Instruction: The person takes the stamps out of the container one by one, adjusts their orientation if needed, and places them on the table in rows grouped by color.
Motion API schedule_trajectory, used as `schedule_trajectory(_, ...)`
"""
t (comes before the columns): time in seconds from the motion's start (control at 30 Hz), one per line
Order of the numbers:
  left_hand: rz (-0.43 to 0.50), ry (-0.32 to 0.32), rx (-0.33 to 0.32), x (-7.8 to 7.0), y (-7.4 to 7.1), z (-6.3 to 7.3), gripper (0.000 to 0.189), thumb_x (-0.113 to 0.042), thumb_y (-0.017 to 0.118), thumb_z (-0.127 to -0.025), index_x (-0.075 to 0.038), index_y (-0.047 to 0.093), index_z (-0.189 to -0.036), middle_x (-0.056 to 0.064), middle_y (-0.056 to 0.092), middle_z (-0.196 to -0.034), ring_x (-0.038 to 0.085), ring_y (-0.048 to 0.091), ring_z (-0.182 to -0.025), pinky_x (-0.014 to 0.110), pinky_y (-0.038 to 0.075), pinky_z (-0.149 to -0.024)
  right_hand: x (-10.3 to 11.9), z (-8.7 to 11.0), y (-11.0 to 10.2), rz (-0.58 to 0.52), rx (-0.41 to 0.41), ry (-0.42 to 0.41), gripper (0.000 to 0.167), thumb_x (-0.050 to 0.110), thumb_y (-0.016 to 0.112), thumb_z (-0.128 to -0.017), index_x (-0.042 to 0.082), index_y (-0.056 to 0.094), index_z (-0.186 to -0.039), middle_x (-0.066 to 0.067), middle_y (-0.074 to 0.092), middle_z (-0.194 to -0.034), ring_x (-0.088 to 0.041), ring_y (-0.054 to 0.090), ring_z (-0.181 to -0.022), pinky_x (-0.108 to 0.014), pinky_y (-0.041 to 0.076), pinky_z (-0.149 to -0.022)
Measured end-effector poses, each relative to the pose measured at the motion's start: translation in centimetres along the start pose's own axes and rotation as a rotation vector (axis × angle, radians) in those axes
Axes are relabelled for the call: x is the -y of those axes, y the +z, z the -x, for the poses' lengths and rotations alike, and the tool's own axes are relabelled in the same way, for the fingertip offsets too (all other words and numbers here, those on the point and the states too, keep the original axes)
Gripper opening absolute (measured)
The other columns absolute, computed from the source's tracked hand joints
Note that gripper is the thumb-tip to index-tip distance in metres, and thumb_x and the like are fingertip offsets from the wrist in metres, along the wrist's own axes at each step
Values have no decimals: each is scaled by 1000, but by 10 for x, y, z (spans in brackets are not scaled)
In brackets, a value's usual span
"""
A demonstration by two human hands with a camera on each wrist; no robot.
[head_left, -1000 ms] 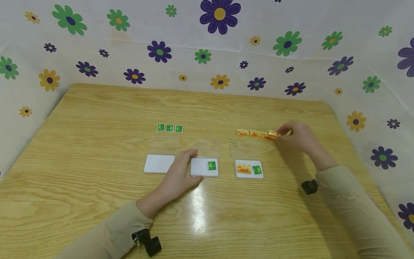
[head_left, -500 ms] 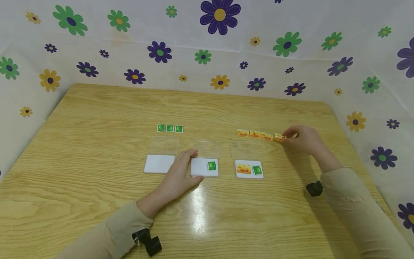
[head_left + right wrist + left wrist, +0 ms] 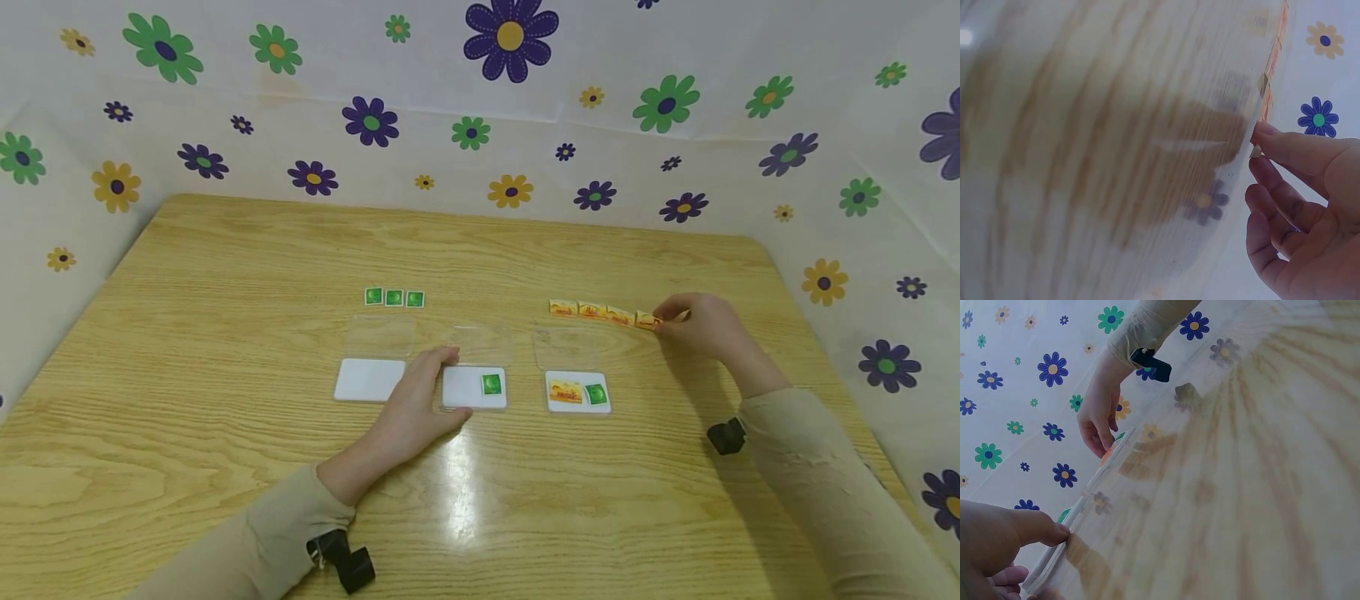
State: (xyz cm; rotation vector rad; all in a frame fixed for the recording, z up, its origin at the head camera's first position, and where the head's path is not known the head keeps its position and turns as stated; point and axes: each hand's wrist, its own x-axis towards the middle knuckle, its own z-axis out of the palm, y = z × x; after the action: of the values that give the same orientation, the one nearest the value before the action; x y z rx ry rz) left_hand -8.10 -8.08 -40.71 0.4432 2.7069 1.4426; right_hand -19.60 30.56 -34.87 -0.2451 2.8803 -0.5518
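My left hand point(image 3: 412, 407) holds the middle clear plastic case point(image 3: 474, 388), thumb at its front edge and index finger at its back edge. That case has a white base with one green stamp point(image 3: 491, 384) on its right part. In the left wrist view, the thumb point(image 3: 1044, 529) presses the case's rim. My right hand point(image 3: 701, 329) pinches the rightmost orange-yellow stamp point(image 3: 646, 319) between thumb and forefinger, at the end of a row of several such stamps point(image 3: 592, 310). The right wrist view shows this stamp nearly edge-on at the fingertips point(image 3: 1264, 129).
To the right lies another case point(image 3: 577, 407) with an orange-yellow stamp point(image 3: 565, 391) and a green stamp point(image 3: 596, 394). A case with a plain white base point(image 3: 367, 380) lies left. Transparent lids point(image 3: 567, 346) lie folded back behind. Three green stamps point(image 3: 393, 297) sit farther back.
My right hand has moved slightly right and nearer, drawing the end stamp along; the overlapping stamps now lie spread out in a row. The left hand stays put.
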Motion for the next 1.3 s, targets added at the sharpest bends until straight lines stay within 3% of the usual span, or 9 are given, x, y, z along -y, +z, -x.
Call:
schedule_trajectory(0.63, -6, 13, 3, 1, 1, 0, 73, -12, 80, -76, 1, 42, -137, 14, 48, -132, 28, 41, -126, 42, 32, -108, 6, 1, -1, -17, 8, 13, 29, 17, 65, -90, -1, 65, -113, -22, 61, -112, -33, 54, -92, -47, 46, -75)
schedule_trajectory(0.87, -2, 20, -4, 2, 1, 1, 73, -12, 80, -76, 0, 42, -137, 14, 48, -132, 28, 42, -124, 43, 33, -107, 37, 1, 4, -20, 14, -16, 34, 25, 65, -91, 3, 65, -117, -17, 62, -113, -30, 53, -94, -41, 45, -72)
schedule_trajectory(1.1, -7, 21, -2, 1, 1, 0, 73, -12, 80, -76, 1, 42, -137, 14, 48, -132, 28, 41, -125, 43, 33, -107, 72, 2, 22, -66, -17, -161, 37, 30, 68, -90, 3, 66, -115, -12, 65, -105, -25, 55, -89, -36, 44, -70)
schedule_trajectory(1.3, -8, 16, -3, 1, 1, 0, 73, -11, 80, -76, 0, 42, -136, 13, 49, -131, 28, 43, -124, 43, 34, -106, 99, 6, 39, -148, 27, -221, 38, 28, 68, -90, 4, 64, -119, -7, 64, -102, -22, 55, -86, -33, 45, -66)
